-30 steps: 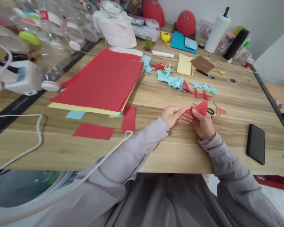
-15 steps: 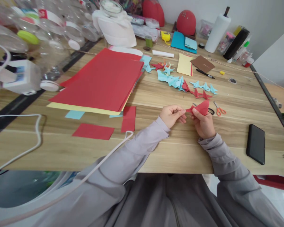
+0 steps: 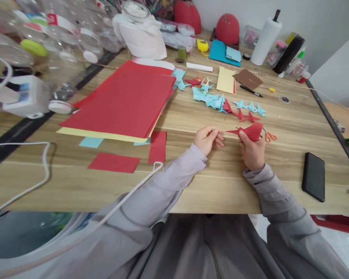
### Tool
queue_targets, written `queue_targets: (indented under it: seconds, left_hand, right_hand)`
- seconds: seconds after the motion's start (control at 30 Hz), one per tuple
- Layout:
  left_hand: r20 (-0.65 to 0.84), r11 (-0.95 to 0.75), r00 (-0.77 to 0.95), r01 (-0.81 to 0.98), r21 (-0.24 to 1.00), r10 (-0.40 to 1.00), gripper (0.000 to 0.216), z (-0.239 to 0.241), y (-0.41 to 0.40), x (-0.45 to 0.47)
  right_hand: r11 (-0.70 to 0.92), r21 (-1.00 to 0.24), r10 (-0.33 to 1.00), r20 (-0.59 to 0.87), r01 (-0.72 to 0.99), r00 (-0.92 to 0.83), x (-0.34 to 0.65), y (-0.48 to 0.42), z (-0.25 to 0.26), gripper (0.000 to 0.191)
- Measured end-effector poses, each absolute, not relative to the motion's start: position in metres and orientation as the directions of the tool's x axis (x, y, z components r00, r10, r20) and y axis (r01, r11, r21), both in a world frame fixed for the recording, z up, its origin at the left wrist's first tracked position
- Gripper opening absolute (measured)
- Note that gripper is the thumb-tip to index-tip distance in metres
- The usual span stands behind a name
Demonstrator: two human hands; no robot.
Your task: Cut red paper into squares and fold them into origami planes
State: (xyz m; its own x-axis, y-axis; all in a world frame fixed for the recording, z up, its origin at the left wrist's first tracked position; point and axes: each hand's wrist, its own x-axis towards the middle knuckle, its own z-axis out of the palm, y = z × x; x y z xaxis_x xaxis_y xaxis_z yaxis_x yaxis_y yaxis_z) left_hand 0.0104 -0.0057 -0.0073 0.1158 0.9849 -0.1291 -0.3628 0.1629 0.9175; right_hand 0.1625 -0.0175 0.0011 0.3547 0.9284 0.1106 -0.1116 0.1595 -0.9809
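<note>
Between the thumb and fingers of my right hand (image 3: 253,153) is a red folded paper crane (image 3: 252,132), its thin point sticking out to the left. My left hand (image 3: 208,140) is apart from it, a short way left, with loosely bent fingers and nothing in them. Just beyond my right hand lie orange-handled scissors (image 3: 270,136); a second, darker pair is mostly hidden behind the hand and paper. Farther back, several finished blue paper cranes (image 3: 211,100) and red paper cranes (image 3: 244,115) lie in rows.
A stack of large red sheets (image 3: 125,99) covers the left of the table, with small red paper rectangles (image 3: 114,162) before it. A black phone (image 3: 313,176) lies at right. Plastic bottles (image 3: 61,27) crowd the back left. A white cable (image 3: 142,182) crosses by my left sleeve.
My left hand has let go of the crane's thin point and drawn slightly left. My right hand still holds the crane, whose point now shows free.
</note>
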Motion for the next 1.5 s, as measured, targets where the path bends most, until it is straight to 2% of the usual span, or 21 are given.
queue_targets:
  seconds: [0.1, 0.2, 0.3, 0.4, 0.47, 0.53, 0.6, 0.67, 0.73, 0.8, 0.9, 1.1, 1.3, 1.5]
  left_hand:
    - [-0.016, 0.076, 0.16, -0.376, 0.923, 0.987, 0.037, -0.012, -0.012, 0.017]
    - [0.134, -0.06, 0.169, -0.387, 0.92, 0.976, 0.056, -0.013, -0.02, 0.025]
    - [0.249, -0.214, 0.095, -0.284, 0.935, 0.964, 0.067, -0.011, -0.024, 0.027]
    - [0.196, -0.189, 0.016, -0.198, 0.962, 0.981, 0.057, -0.007, -0.022, 0.022]
    - [0.122, -0.13, -0.052, -0.229, 0.965, 0.991, 0.042, -0.006, -0.018, 0.018]
    - [0.057, -0.079, -0.078, -0.319, 0.944, 0.995, 0.036, -0.004, -0.013, 0.014]
    - [0.001, -0.018, -0.042, -0.417, 0.909, 0.999, 0.036, -0.004, -0.01, 0.01]
    - [-0.038, 0.048, 0.031, -0.452, 0.891, 0.999, 0.038, -0.003, -0.008, 0.007]
    - [-0.042, 0.08, 0.099, -0.42, 0.904, 0.994, 0.039, -0.002, -0.009, 0.006]
    - [0.006, 0.037, 0.123, -0.343, 0.939, 0.992, 0.038, -0.001, -0.01, 0.005]
    - [0.102, -0.066, 0.141, -0.241, 0.968, 0.985, 0.035, 0.0, -0.011, 0.004]
    - [-0.014, 0.068, 0.216, -0.247, 0.967, 0.976, 0.038, 0.003, -0.011, 0.001]
    - [-0.002, 0.044, 0.205, -0.197, 0.979, 0.979, 0.028, 0.007, -0.014, 0.001]
    - [-0.004, 0.062, 0.225, -0.251, 0.966, 0.974, 0.033, 0.008, -0.013, 0.002]
  right_hand:
    - [0.261, -0.95, 0.886, 0.305, 0.17, 0.348, 0.162, -0.021, -0.002, 0.018]
    - [0.411, -0.853, 0.867, 0.475, 0.322, 0.149, 0.161, -0.024, -0.006, 0.01]
    - [0.573, -0.722, 0.802, 0.591, 0.387, -0.085, 0.161, -0.028, -0.009, 0.033]
    - [0.659, -0.621, 0.742, 0.63, 0.423, -0.232, 0.159, -0.031, -0.008, 0.049]
    - [0.662, -0.626, 0.745, 0.61, 0.413, -0.269, 0.159, -0.032, -0.007, 0.046]
    - [0.6, -0.709, 0.797, 0.567, 0.371, -0.207, 0.161, -0.031, -0.006, 0.034]
    - [0.481, -0.829, 0.872, 0.487, 0.285, -0.054, 0.163, -0.029, -0.005, 0.024]
    - [0.354, -0.922, 0.929, 0.366, 0.157, 0.059, 0.166, -0.026, -0.004, 0.023]
    - [0.252, -0.966, 0.966, 0.254, 0.048, 0.04, 0.167, -0.023, -0.002, 0.025]
    - [0.204, -0.979, 0.979, 0.204, 0.003, -0.019, 0.167, -0.022, 0.0, 0.023]
    - [0.206, -0.978, 0.978, 0.205, 0.026, -0.041, 0.166, -0.022, 0.003, 0.021]
    - [0.214, -0.974, 0.976, 0.209, 0.072, -0.067, 0.166, -0.023, 0.004, 0.025]
    - [0.164, -0.986, 0.978, 0.158, 0.037, -0.134, 0.166, -0.025, 0.003, 0.03]
    - [0.181, -0.983, 0.975, 0.182, -0.018, -0.128, 0.166, -0.023, 0.002, 0.03]
